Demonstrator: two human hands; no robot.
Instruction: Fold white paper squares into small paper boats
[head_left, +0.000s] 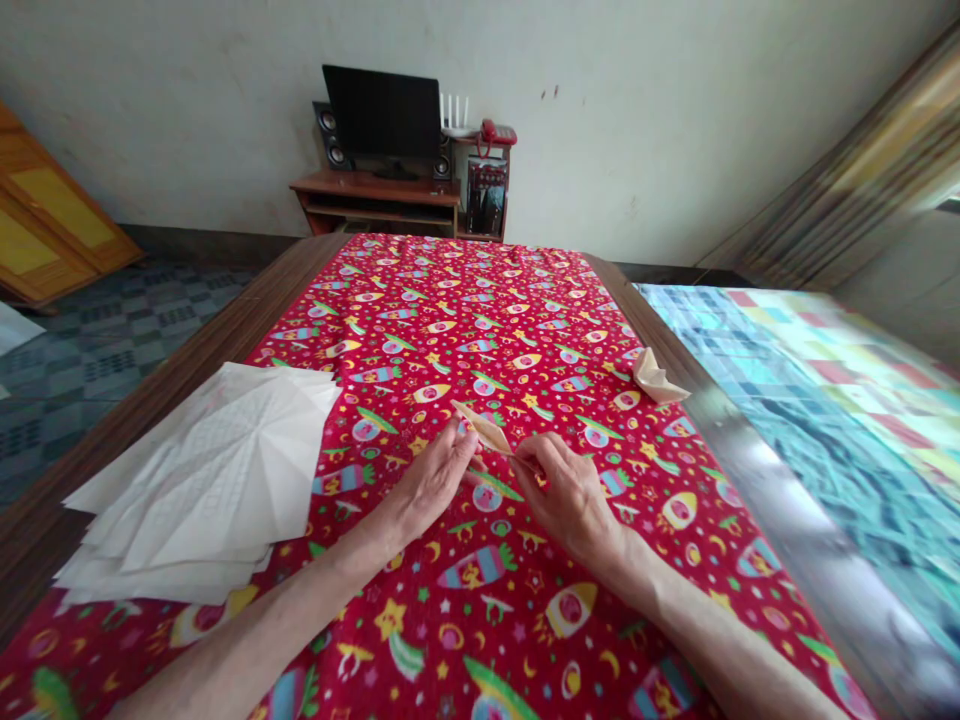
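On the left, creased sheets (247, 470) lie in a loose, uneven pile, partly on the red cloth (480, 340) over the surface (262, 300). Near the middle, the left hand (433, 478) has its fingers clamped on the left part of a slim folded paper (487, 430). The right hand (571, 495) pinches its right end, fingers together, above the cloth. Farther right, a folded shape (658, 380) rests by the cloth's right edge.

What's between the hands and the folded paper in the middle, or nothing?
Nothing I can see: the left hand and right hand both hold the folded paper. The paper stack lies off to the left.
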